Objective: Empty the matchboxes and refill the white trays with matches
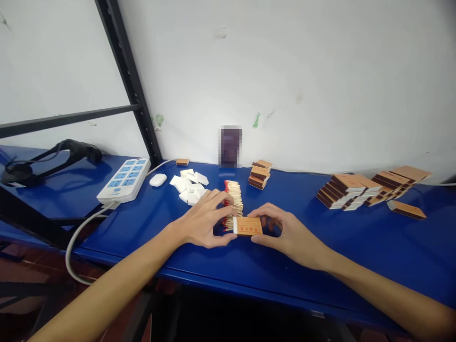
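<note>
A matchbox (249, 226) with an orange printed top lies level between my two hands. A white strip of its inner tray shows at the left end. My right hand (290, 233) grips the box's right end, thumb at the near edge and fingers at the far edge. My left hand (204, 221) closes round the left end, its thumb at the near corner and its fingertips by the far side. Just behind the box is a long pile of red-tipped matches (234, 195), partly hidden by my left fingers. White folded paper pieces (190, 184) lie beyond my left hand.
Matchboxes (259, 175) are stacked behind the matches, with larger stacks (347, 190) at right and a single box (406, 209) before them. A power strip (124, 179), a white case (157, 180) and a black headset (67, 154) are at left. A blurred dark object (231, 147) stands by the wall.
</note>
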The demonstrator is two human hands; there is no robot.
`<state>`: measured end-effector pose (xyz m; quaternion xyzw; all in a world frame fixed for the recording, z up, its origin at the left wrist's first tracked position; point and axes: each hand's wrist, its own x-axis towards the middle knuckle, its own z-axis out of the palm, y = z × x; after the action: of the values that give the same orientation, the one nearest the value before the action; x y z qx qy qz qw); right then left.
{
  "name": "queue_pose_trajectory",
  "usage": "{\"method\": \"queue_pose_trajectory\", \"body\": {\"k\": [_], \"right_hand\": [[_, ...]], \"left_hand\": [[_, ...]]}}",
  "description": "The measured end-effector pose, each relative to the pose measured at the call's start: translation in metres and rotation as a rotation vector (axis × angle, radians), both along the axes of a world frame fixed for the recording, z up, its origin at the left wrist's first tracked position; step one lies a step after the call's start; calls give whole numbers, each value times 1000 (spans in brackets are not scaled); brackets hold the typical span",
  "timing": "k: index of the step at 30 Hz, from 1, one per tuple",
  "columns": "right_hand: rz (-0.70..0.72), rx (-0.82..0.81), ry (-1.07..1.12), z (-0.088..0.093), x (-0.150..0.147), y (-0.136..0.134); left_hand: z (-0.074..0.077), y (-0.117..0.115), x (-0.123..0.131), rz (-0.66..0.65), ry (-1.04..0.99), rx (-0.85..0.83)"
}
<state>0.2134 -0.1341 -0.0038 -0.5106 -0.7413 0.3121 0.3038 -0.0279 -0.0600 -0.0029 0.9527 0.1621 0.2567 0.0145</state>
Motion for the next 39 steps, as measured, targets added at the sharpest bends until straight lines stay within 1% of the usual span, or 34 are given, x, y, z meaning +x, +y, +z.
{"method": "queue_pose_trajectory", "body": {"k": [2, 6, 9, 12, 16, 21, 24, 27, 31, 34, 37, 39], "right_hand": [[11, 81, -59, -3, -4, 1], [42, 185, -88, -10, -15, 4], [57, 238, -111, -14, -20, 5], [50, 267, -146, -14, -18, 4], [38, 260, -226, -12, -2, 1], [25, 250, -339, -12, 33, 1], [-60, 288, -390, -16, 52, 14], [-172, 321, -424, -22, 59, 36], [-206, 328, -508, -28, 50, 70], [-258, 386, -591, -28, 41, 89], [-306, 462, -651, -26, 36, 96], [-294, 500, -630, -25, 33, 91]], "left_hand": [[1, -1, -2, 13, 20, 11], [2, 0, -7, 33, 69, 66], [3, 2, -11, 40, 106, 90], [3, 5, -12, 46, 140, 103], [1, 6, -12, 44, 160, 109], [1, 5, -11, 56, 162, 116], [1, 5, -11, 64, 160, 114], [2, 5, -12, 70, 161, 106], [2, 5, -12, 73, 165, 100], [2, 5, -12, 75, 162, 95], [3, 5, -12, 74, 149, 97], [3, 6, -12, 73, 138, 94]]}}
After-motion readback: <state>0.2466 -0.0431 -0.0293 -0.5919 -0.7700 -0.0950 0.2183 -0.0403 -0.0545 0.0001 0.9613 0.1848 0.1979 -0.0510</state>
